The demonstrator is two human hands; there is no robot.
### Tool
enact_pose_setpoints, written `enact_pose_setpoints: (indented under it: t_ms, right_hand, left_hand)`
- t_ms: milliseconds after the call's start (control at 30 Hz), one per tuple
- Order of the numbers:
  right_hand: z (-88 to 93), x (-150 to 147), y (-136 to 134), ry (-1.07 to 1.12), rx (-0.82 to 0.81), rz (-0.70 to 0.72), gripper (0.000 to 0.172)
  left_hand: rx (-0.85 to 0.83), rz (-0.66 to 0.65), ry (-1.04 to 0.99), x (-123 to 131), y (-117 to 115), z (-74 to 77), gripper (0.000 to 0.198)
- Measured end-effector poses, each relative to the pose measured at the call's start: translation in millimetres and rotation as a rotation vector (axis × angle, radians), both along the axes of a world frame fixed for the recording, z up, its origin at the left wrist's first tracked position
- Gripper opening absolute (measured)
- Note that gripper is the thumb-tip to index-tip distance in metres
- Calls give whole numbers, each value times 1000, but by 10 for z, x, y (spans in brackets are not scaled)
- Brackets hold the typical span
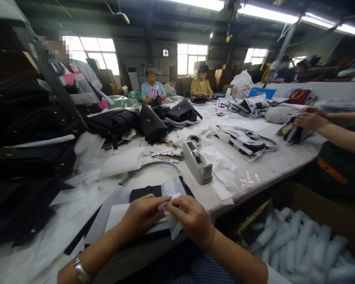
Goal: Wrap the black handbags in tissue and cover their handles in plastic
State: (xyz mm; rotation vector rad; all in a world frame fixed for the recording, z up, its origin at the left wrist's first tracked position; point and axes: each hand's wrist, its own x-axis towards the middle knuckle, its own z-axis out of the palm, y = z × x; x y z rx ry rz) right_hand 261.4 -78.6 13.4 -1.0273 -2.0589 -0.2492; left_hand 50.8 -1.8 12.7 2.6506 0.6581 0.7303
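Where the hands meet: at the near edge of the bench [269,165], straight in front of the person, over a flat black piece [144,192] lying among loose white sheets.
Left hand [142,217]: fingers curled down, its grip closed on the white paper wrap [167,206], pinching its near edge.
Right hand [192,219]: grip likewise closed on the same wrap, pinching it just beside the left fingertips; whether the two hands touch cannot be told.
White paper wrap: folded over the end of the flat black piece, with a translucent flap standing up behind the fingers.
Close by: a grey tape dispenser [197,161] just beyond the right hand, a tape roll [194,140] behind it, and a curved grey strap [154,166] past the black piece.
Further off: black handbags [152,124] mid-bench, a co-worker's hands [310,118] on a bundle at the right edge, and a cardboard box [319,213] of white wrapped rolls below the bench.
Risk of tearing: the wrap looks thin, so opposite pulls from the two pinches could well rip it.
Risk of slipping: the black piece lies close to the near edge, and a shove toward the body might slide it off.
Risk at the dispenser: its cutter end faces the right hand, so a careless reach could catch a finger.
Writing: none readable; a far red bag [298,95] carries a gold mark too small to make out.
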Motion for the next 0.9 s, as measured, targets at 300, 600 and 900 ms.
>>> enact_pose_setpoints:
  t_ms: [300,600,900]
  right_hand:
    - [-7,131,-283,131,-20,129,27]
    - [-184,289,-336,312,-243,11,35]
    - [-143,262,-320,191,-283,-36,43]
  left_hand:
    - [120,-169,-3,-24,18,-2,41]
    - [201,-163,-51,-55,1,1,37]
    - [269,-185,-115,-53,-44,109,34]
